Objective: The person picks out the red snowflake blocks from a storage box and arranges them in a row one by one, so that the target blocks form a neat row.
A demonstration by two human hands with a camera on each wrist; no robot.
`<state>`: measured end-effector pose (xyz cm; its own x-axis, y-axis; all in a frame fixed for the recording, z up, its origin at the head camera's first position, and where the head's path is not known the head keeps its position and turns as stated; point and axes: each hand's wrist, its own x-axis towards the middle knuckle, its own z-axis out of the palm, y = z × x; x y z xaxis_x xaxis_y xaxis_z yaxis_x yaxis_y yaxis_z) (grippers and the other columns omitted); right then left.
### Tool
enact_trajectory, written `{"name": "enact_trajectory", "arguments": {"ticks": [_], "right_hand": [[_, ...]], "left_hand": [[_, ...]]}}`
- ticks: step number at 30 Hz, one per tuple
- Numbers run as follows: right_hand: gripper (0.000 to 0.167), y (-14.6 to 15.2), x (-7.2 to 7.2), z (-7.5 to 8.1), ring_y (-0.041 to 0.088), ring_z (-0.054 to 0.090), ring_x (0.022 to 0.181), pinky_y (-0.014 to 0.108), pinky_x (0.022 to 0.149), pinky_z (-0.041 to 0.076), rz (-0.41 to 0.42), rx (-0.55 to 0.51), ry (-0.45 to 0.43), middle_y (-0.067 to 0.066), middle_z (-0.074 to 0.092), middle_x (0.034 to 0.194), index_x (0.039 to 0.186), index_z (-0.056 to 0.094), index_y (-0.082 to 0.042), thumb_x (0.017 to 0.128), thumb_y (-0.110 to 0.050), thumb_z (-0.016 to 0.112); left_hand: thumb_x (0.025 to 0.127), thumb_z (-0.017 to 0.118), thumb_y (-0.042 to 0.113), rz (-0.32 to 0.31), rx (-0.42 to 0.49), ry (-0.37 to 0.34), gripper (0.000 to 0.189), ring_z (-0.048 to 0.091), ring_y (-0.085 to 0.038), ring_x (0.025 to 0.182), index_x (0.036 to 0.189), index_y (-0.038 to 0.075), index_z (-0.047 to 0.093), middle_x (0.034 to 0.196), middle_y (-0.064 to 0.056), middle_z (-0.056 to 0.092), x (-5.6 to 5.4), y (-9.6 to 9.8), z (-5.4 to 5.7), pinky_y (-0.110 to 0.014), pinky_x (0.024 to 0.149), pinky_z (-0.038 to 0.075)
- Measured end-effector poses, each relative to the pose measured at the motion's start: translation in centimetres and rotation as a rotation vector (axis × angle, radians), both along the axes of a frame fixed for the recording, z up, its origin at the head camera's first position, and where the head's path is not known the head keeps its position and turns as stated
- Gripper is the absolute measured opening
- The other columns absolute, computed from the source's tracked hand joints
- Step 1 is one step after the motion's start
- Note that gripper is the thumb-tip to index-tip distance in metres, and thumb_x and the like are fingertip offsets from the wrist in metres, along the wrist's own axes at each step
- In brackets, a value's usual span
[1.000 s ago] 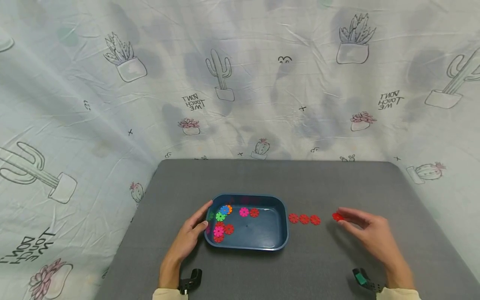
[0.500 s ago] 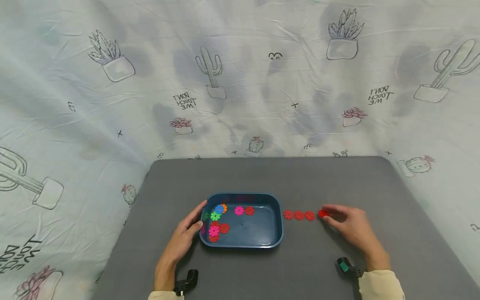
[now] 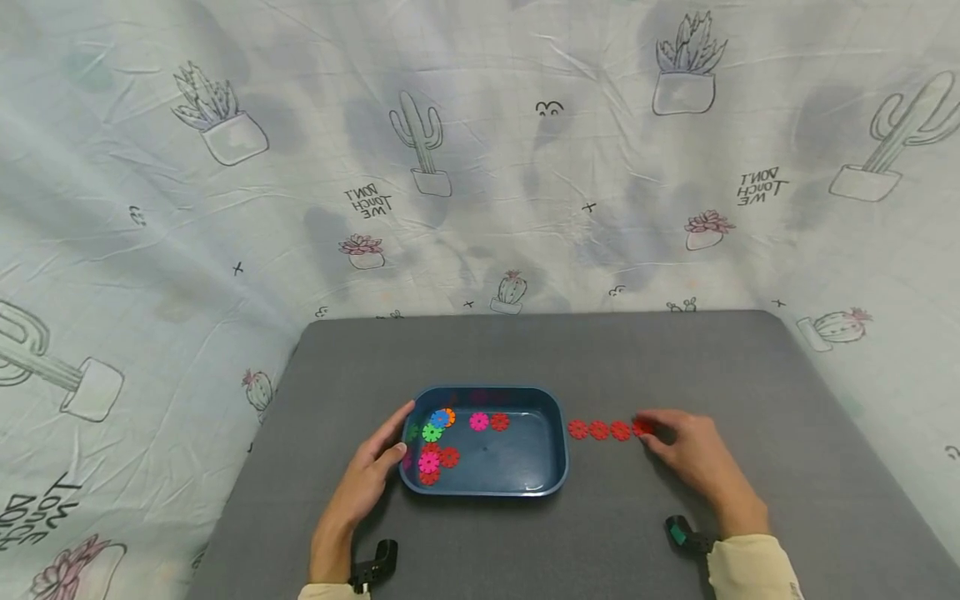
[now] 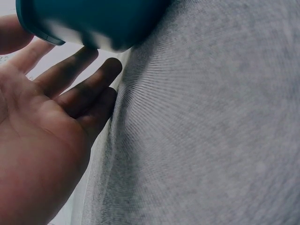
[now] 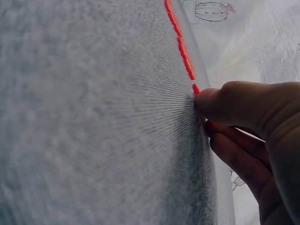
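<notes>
My left hand (image 3: 362,486) holds the left end of a dark blue plastic tray (image 3: 517,467), its thumb on the rim and its fingers against the outer wall. In the left wrist view, the fingers stretch along the tray's outer side. To the right of the tray, three red notched plastic discs (image 3: 598,430) lie flat in a row on the grey table. Pinched between thumb and fingers of my right hand (image 3: 699,454) is another red notched disc (image 3: 640,427), at the row's right end, partly hidden by the fingertips. The right wrist view shows it low at the tabletop.
Several discs lie inside the tray: red, pink, green (image 3: 432,432), blue (image 3: 439,419) and orange, mostly towards its left side. A pink disc (image 3: 479,422) and a red one (image 3: 499,422) sit near its far wall. Patterned cloth (image 3: 480,167) hangs behind the table (image 3: 525,354).
My right hand has moved left with its red disc, from apart from the row to its right end. The left hand stays on the tray. The head view has shifted slightly.
</notes>
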<state>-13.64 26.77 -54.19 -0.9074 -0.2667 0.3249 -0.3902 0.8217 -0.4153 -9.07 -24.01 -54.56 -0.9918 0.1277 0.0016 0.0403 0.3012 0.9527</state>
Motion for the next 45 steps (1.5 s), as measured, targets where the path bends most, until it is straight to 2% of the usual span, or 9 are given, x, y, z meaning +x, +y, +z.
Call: {"name": "enact_trajectory", "arguments": {"ticks": [7, 11, 15, 19, 22, 26, 31, 41, 45], "right_hand": [[0.035, 0.3, 0.1, -0.3, 0.034, 0.08, 0.104, 0.053, 0.09, 0.061, -0.011, -0.031, 0.023, 0.007, 0.084, 0.112, 0.119, 0.084, -0.01, 0.085, -0.006, 0.091], [0.034, 1.1, 0.8, -0.2, 0.023, 0.08, 0.105, 0.026, 0.091, 0.056, -0.054, -0.123, -0.001, 0.0, 0.085, 0.112, 0.121, 0.085, -0.016, 0.087, -0.013, 0.092], [0.035, 2.0, 1.8, 0.4, 0.003, 0.077, 0.104, 0.008, 0.086, 0.051, -0.062, -0.27, -0.098, 0.006, 0.084, 0.118, 0.127, 0.082, -0.012, 0.093, -0.018, 0.088], [0.038, 2.9, 2.8, 1.0, -0.002, 0.075, 0.11, 0.012, 0.085, 0.057, -0.028, -0.445, -0.217, 0.015, 0.08, 0.127, 0.135, 0.076, -0.005, 0.099, -0.016, 0.082], [0.041, 3.2, 3.5, 1.5, 0.001, 0.076, 0.115, 0.015, 0.088, 0.06, -0.003, -0.52, -0.273, 0.011, 0.079, 0.132, 0.14, 0.073, -0.003, 0.101, -0.013, 0.079], [0.043, 3.0, 4.0, 2.4, 0.003, 0.076, 0.118, 0.018, 0.09, 0.06, 0.026, -0.596, -0.288, 0.001, 0.08, 0.132, 0.142, 0.07, 0.0, 0.1, -0.006, 0.078], [0.046, 1.2, 4.0, 3.5, 0.006, 0.076, 0.119, 0.023, 0.091, 0.063, 0.109, -0.716, -0.317, 0.003, 0.079, 0.134, 0.141, 0.068, 0.007, 0.097, 0.004, 0.078], [0.043, -5.4, 2.4, 4.1, 0.015, 0.077, 0.12, 0.023, 0.096, 0.062, 0.337, -0.722, -0.326, 0.026, 0.075, 0.134, 0.139, 0.072, 0.001, 0.097, 0.002, 0.079], [0.042, -8.2, 1.6, 4.4, 0.017, 0.078, 0.119, 0.026, 0.093, 0.063, 0.403, -0.725, -0.366, 0.028, 0.074, 0.135, 0.138, 0.074, -0.002, 0.096, -0.002, 0.081]], "left_hand": [[0.112, 0.049, 0.008, 0.005, -0.004, 0.006, 0.062, 0.023, -0.035, 0.169, 0.17, 0.028, 0.043, 0.179, -0.004, 0.034, 0.0, 0.1, 0.1, -0.07, 0.133, 0.012], [0.112, 0.05, 0.008, 0.006, 0.001, 0.007, 0.061, 0.023, -0.034, 0.169, 0.17, 0.028, 0.043, 0.179, -0.003, 0.035, 0.0, 0.2, 0.2, -0.068, 0.134, 0.012], [0.112, 0.049, 0.008, 0.004, 0.007, 0.014, 0.061, 0.023, -0.036, 0.169, 0.17, 0.027, 0.044, 0.179, -0.004, 0.036, 0.0, 0.2, 0.3, -0.069, 0.133, 0.012], [0.113, 0.048, 0.01, 0.002, 0.004, 0.011, 0.06, 0.022, -0.039, 0.169, 0.17, 0.026, 0.043, 0.179, -0.006, 0.034, 0.1, 0.4, 0.4, -0.072, 0.132, 0.011], [0.113, 0.048, 0.011, 0.004, 0.004, 0.001, 0.059, 0.021, -0.04, 0.169, 0.17, 0.026, 0.042, 0.18, -0.006, 0.033, 0.1, 0.4, 0.4, -0.073, 0.132, 0.01], [0.113, 0.048, 0.011, 0.012, 0.005, -0.004, 0.059, 0.021, -0.04, 0.169, 0.17, 0.025, 0.042, 0.18, -0.007, 0.033, 0.2, 0.4, 0.3, -0.073, 0.132, 0.01], [0.113, 0.048, 0.011, 0.013, -0.003, 0.003, 0.06, 0.021, -0.04, 0.169, 0.17, 0.025, 0.042, 0.18, -0.007, 0.033, 0.2, 0.3, 0.4, -0.072, 0.132, 0.011], [0.112, 0.049, 0.009, 0.01, 0.008, 0.005, 0.06, 0.023, -0.037, 0.169, 0.17, 0.027, 0.043, 0.179, -0.005, 0.034, 0.1, 0.3, 0.2, -0.069, 0.133, 0.012], [0.112, 0.05, 0.01, 0.005, 0.007, 0.01, 0.06, 0.023, -0.038, 0.169, 0.17, 0.025, 0.043, 0.18, -0.007, 0.034, 0.1, 0.2, 0.2, -0.07, 0.133, 0.012]]}}
